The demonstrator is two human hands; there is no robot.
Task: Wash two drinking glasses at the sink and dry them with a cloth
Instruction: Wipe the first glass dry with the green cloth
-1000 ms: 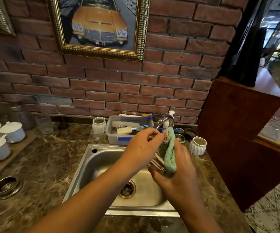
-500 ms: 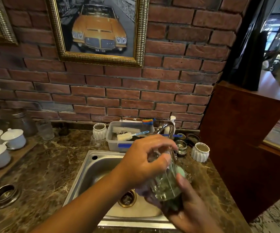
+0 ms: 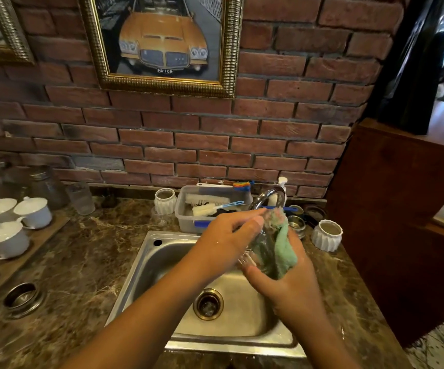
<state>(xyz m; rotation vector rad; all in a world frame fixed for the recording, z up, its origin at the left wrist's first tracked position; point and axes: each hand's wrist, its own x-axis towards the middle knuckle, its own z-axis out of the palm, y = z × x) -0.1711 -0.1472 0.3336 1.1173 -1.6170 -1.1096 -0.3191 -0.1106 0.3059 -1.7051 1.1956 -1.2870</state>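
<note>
Glass (image 3: 258, 250) — within right grip (image 3: 291, 284)

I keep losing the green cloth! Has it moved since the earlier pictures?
Yes, up. Half a second ago the green cloth sat low behind the drinking glass, below the faucet; now its top is right beside the faucet.

surface: dark brown veined marble bench (image 3: 82, 262) | centre: stainless steel sink (image 3: 146, 251) set in | back edge: grey plastic tub (image 3: 186, 219) holding brushes, white ribbed pot (image 3: 165, 201) just left of it | left edge: wooden tray (image 3: 42, 233) bearing white lidded cups (image 3: 33, 211) | front-left: round steel inset (image 3: 22, 296)
</note>
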